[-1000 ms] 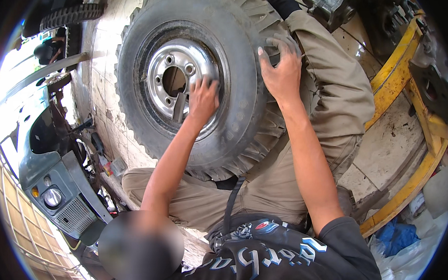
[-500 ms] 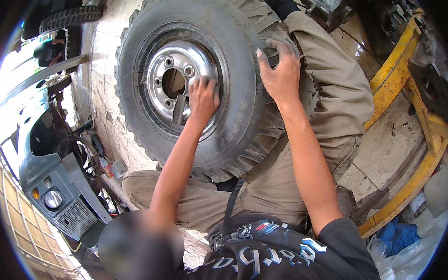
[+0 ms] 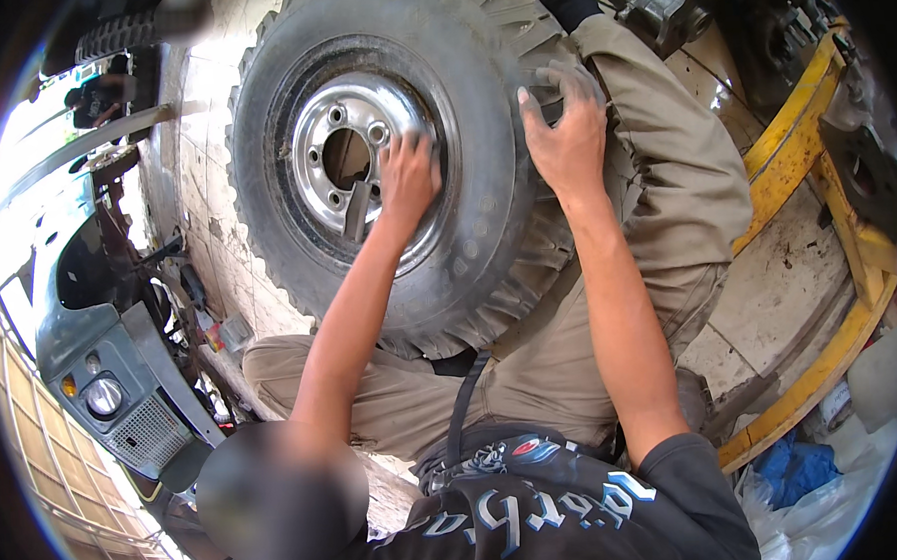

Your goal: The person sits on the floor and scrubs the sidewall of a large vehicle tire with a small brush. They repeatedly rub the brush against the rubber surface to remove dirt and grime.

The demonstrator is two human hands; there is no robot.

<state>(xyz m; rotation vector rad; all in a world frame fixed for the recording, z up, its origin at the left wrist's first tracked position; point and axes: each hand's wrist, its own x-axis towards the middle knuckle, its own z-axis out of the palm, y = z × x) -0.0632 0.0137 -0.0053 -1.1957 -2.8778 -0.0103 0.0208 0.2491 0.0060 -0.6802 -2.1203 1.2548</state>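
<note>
A large black tyre (image 3: 480, 88) on a shiny metal wheel rim (image 3: 314, 126) lies in front of my crossed legs. My left hand (image 3: 410, 177) presses on the right side of the rim, its fingers curled together with dark, motion-blurred tips. Whether something thin is under them is hidden. Beside that hand a flat grey strip (image 3: 357, 212) rests on the rim, near the centre hole. At the tyre's right edge my right hand (image 3: 572, 129) is by the tread, thumb apart from the bent fingers, with nothing visible in it.
Yellow metal frame (image 3: 793, 150) stands at the right, with greasy machine parts (image 3: 662, 5) at the upper right. Plastic bags (image 3: 797, 475) lie at the lower right. A grey vehicle front (image 3: 123, 384) is on the left, and another person (image 3: 100, 100) is at the far left.
My left hand has slid slightly up along the rim, away from my body. The right hand has shifted a little. At the far left, the other person has changed position.
</note>
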